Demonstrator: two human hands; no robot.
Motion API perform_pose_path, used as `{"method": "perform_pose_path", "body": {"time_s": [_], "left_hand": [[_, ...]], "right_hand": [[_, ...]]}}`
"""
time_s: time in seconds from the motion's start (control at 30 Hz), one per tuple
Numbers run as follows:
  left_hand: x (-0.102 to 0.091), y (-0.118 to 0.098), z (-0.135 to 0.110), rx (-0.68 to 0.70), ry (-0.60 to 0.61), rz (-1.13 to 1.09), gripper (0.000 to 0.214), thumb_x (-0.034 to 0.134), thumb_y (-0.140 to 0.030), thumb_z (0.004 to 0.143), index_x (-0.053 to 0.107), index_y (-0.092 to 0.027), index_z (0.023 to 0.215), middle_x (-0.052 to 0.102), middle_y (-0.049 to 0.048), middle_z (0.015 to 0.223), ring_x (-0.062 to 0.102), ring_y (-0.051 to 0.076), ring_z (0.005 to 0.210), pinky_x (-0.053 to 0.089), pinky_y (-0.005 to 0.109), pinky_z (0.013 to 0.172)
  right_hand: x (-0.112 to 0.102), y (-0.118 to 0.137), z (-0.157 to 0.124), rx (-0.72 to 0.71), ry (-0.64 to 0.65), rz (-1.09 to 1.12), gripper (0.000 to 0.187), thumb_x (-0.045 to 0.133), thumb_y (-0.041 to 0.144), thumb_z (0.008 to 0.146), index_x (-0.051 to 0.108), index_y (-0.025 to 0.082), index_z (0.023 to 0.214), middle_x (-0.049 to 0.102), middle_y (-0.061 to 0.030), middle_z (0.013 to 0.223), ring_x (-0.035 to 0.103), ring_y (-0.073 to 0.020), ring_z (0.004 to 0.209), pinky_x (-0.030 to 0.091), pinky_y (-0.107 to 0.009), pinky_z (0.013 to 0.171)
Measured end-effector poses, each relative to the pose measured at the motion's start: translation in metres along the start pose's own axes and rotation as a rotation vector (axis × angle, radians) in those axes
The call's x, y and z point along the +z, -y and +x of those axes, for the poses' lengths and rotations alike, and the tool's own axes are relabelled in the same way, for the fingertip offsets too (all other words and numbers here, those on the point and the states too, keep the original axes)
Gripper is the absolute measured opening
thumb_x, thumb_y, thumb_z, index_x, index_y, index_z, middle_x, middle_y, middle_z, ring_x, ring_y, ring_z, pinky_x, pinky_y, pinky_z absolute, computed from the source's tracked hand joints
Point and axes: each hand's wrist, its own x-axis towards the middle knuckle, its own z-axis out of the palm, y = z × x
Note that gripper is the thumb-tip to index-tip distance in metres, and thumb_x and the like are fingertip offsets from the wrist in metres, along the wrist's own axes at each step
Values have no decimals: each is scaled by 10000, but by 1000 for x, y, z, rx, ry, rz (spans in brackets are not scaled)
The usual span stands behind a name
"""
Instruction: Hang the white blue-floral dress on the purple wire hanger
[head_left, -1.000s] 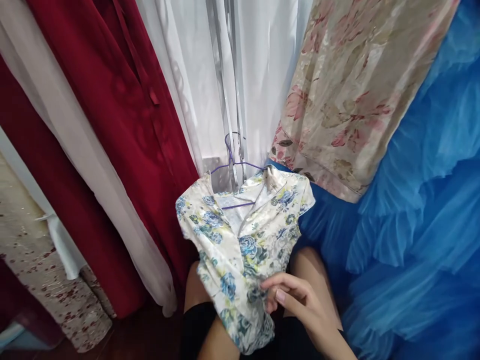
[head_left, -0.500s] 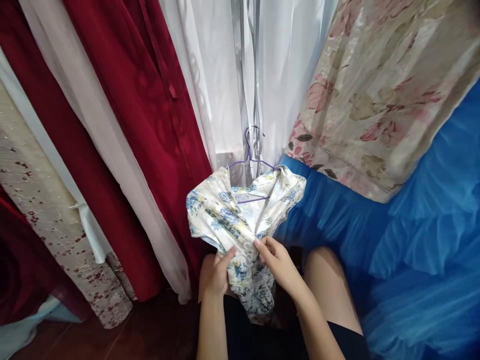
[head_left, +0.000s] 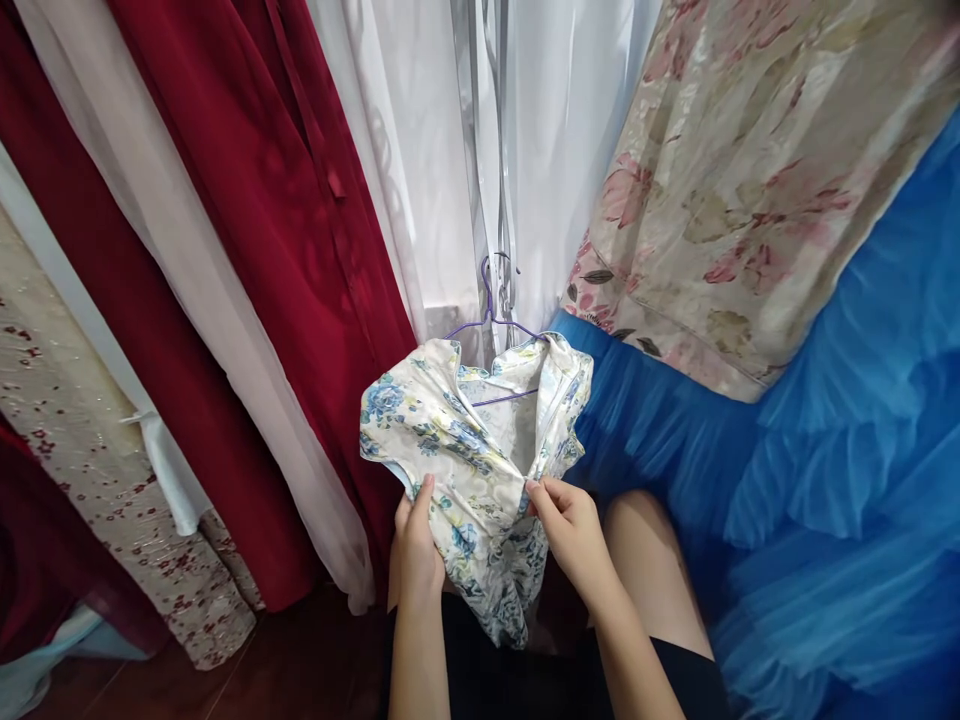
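Note:
A white sleeveless garment with blue and yellow flowers [head_left: 457, 440] hangs in front of me on a purple wire hanger [head_left: 491, 320]. Its collar lies open, and the hanger's lower bar shows inside the neck. My left hand [head_left: 420, 545] holds the garment's left side below the armhole, thumb on the front and the other fingers mostly hidden behind. With thumb and fingers pinched, my right hand [head_left: 566, 515] grips the front edge at the bottom of the neckline. The lower part of the garment hangs bunched between my forearms.
Dark red cloth [head_left: 270, 250] and pale pink cloth [head_left: 187, 260] hang at the left, beside a sequined beige fabric [head_left: 112, 500]. White drapes [head_left: 420, 150] hang behind the hanger. A floral dress [head_left: 720, 220] and blue ruffled tulle [head_left: 825, 520] fill the right. The floor [head_left: 300, 660] is dark tile.
My left hand has shifted left along the garment's side, and my right hand slightly right. The front now lies spread wider and flatter between them.

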Motion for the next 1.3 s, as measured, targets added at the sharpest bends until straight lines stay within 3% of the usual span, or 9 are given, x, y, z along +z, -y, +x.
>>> {"method": "perform_pose_path", "body": {"time_s": [0.07,0.2,0.3,0.43,0.57,0.83,1.0,1.17,1.3], "left_hand": [[3,-1,-5,183,-61,60,380,784,-366,814,614,-247,1133,660,70,1305,515,311,1383,395,439,1174],[14,-7,-32,764,-262,371,521,769,-373,826,458,-302,1238,460,70,1463,442,277,1406,308,453,1215],[30,-16,-55,939,101,699,408,757,-311,837,571,-318,1200,514,81,1413,410,324,1394,260,500,1222],[54,-32,-59,900,737,1021,301,613,-190,932,683,-326,1191,667,61,1256,476,324,1253,369,513,1105],[65,-38,-40,940,996,1160,202,496,-129,985,644,-208,1097,653,72,990,517,255,1003,472,421,901],[61,-45,-31,1014,1085,1170,112,450,-116,1014,535,-176,974,559,69,946,479,226,956,449,386,863],[67,-41,-33,1105,1089,981,178,527,-50,974,621,-179,1053,632,62,959,501,196,921,465,347,835],[84,-37,-23,1251,854,826,262,629,-32,918,691,-215,1094,699,38,963,583,177,898,478,332,817],[125,-56,8,1374,619,864,123,676,-135,919,735,-223,981,709,26,907,582,201,896,463,371,845]], "right_hand": [[-4,1,-3,0,9,14,446,510,459,958,487,194,600,355,31,562,347,-133,557,242,-281,555],[-16,5,-9,11,-15,22,463,513,473,967,485,191,601,346,30,569,343,-132,565,235,-284,558],[-21,10,-15,0,28,40,471,512,472,982,484,188,609,366,26,583,350,-132,583,237,-286,563],[-19,11,-19,-14,83,125,453,505,470,1005,476,189,651,381,32,614,335,-125,598,250,-278,559],[-17,6,-18,4,128,145,432,509,476,1011,518,188,690,403,39,608,344,-124,583,257,-276,545],[-17,0,-14,-119,106,221,170,713,290,886,588,210,967,597,-10,926,559,-189,881,450,-290,805],[-9,1,-14,-123,124,186,136,608,287,954,558,200,862,567,8,798,512,-161,742,414,-270,687],[-13,2,-12,-134,125,159,350,603,349,967,423,206,703,409,45,652,382,-129,638,286,-264,581],[-28,4,-11,-120,170,113,379,592,357,974,388,209,691,387,47,646,370,-127,641,279,-268,595]]}}
